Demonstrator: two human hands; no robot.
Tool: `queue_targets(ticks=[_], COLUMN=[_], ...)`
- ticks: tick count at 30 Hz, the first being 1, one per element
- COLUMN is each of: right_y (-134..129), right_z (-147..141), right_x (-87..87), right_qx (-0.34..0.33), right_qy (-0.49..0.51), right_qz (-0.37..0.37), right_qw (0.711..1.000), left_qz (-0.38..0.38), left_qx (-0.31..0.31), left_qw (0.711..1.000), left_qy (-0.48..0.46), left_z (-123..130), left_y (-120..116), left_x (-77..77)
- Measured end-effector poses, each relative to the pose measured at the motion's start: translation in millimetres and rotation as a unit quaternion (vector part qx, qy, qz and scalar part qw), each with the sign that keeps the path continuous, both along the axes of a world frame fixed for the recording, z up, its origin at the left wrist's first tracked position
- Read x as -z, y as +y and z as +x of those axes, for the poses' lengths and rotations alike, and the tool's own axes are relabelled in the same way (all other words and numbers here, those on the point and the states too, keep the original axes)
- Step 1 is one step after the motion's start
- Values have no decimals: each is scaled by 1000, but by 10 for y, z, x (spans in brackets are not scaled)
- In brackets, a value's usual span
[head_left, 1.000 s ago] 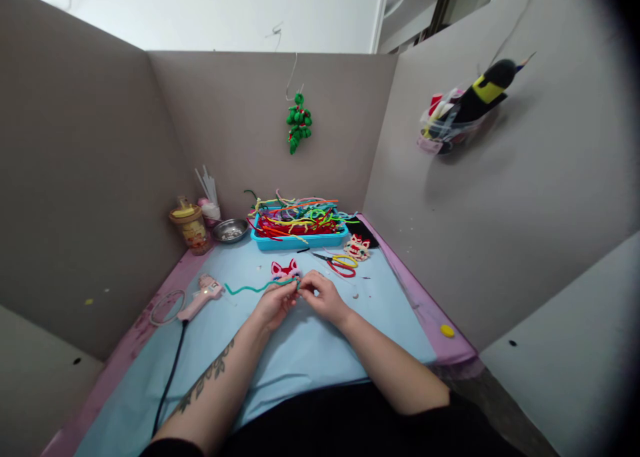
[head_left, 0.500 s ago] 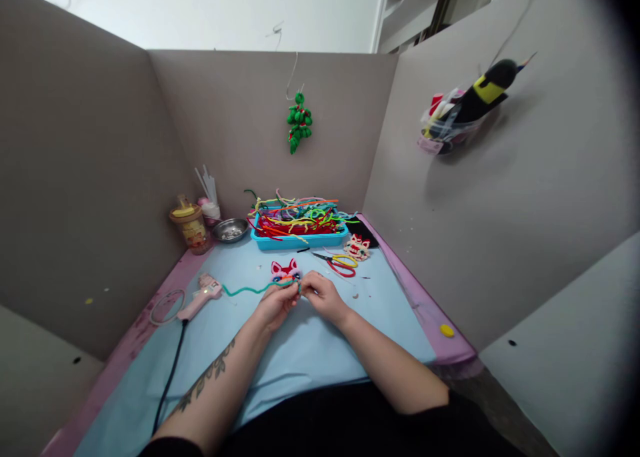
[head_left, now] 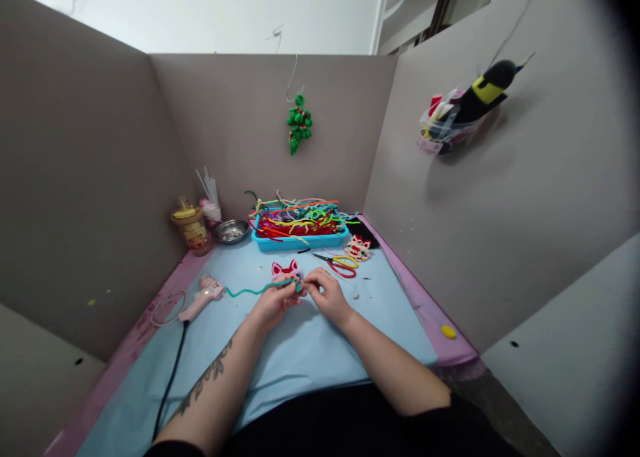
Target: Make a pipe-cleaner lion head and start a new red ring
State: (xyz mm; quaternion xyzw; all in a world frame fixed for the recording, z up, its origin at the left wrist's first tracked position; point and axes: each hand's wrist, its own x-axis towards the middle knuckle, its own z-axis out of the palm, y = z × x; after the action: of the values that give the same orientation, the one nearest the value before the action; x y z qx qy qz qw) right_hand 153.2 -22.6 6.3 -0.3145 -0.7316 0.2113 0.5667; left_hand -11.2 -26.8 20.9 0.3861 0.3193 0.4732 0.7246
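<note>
My left hand [head_left: 275, 305] is closed on a teal pipe cleaner [head_left: 249, 291], whose long tail runs left across the table toward the glue gun. Its near end curls into a small teal bend at my left fingertips. My right hand [head_left: 329, 297] is closed in a pinch right beside that bend, at the pipe cleaner's end; the fingers hide most of what they grip. Just behind my left fingers lies a red and pink pipe-cleaner piece with two pointed ears [head_left: 285, 268], its lower part covered by the hand.
A pink glue gun [head_left: 203, 298] lies at left. Behind are a lidded cup [head_left: 193, 230], a metal bowl [head_left: 231, 231] and a blue tray [head_left: 300, 243] of pipe cleaners. Scissors [head_left: 343, 265] and a cream-red piece [head_left: 358, 248] lie at right. Grey partitions [head_left: 240, 123] enclose the table.
My hands have turned slightly, so more of the teal bend shows at my left fingertips. My right fingertips have shifted a little to the right; the ears' lower part is more covered.
</note>
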Motion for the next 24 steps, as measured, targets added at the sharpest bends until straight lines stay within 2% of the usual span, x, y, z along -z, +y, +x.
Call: queue_targets(ticks=[11, 24], right_y=[31, 27], right_z=[5, -11], right_x=[27, 64], right_qx=[8, 54], right_qy=[-102, -173], right_qz=[97, 114], right_qw=[990, 977], left_qz=[-6, 4], left_qx=[-23, -89], left_qw=[1000, 994], left_qy=[16, 55], left_z=[22, 61], left_y=[29, 28], left_x=[17, 53])
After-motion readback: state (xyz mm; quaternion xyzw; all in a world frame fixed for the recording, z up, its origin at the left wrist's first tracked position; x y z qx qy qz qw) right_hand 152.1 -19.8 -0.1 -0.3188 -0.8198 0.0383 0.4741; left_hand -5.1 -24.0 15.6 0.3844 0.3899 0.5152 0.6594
